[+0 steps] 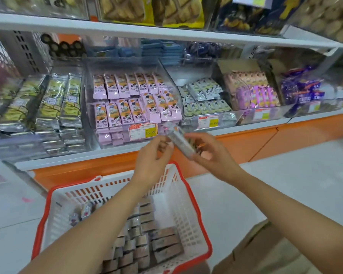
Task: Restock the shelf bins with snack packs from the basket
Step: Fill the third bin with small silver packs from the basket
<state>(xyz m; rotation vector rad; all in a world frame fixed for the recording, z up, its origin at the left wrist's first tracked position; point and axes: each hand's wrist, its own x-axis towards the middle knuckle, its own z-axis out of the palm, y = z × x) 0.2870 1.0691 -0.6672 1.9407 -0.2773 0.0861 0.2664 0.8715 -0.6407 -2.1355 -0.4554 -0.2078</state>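
With our right hand gripping the blurred snack pack from beneath and our left hand pinching its nearer end, both just above the basket, we judged it best to turn the pack label-up before sliding it into the bin just beyond our fingers.

I count two hands, my left hand and right hand, and one snack pack. One basket, one cardboard box, and at least five bins on the middle shelf.
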